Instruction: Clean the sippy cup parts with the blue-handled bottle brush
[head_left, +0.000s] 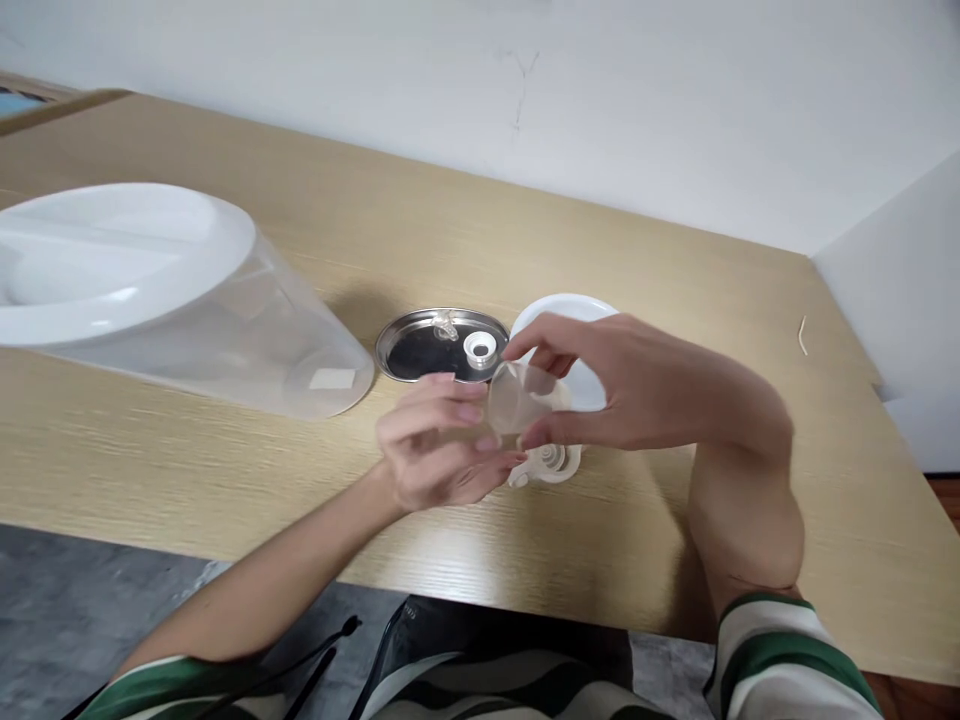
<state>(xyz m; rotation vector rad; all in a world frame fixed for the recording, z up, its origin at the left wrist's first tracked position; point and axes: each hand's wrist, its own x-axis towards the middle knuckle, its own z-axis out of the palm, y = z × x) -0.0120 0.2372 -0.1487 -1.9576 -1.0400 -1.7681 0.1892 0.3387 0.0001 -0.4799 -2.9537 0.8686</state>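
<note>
While I hold it above the wooden tabletop (637, 235), the clear plastic piece (517, 398) sits between my hands, just in front of my body. It is rounded, thin-walled and see-through, with a faint cloudy sheen, and its exact shape is hard to make out behind my fingers. My right hand (592, 385) clamps it from the far side, thumb below and fingers above, while the fingertips of my left hand (439, 440) press against its near edge. Just below it lies a white plastic fitting (550, 465), and a white round disc (570, 310) lies behind it. Beside that is a round steel lid (405, 350) carrying a white plastic ring (480, 348) and a small clear part (445, 326). Further left, a large clear plastic container (225, 340) lies on its side, its white cover (112, 260) toward the left.
</note>
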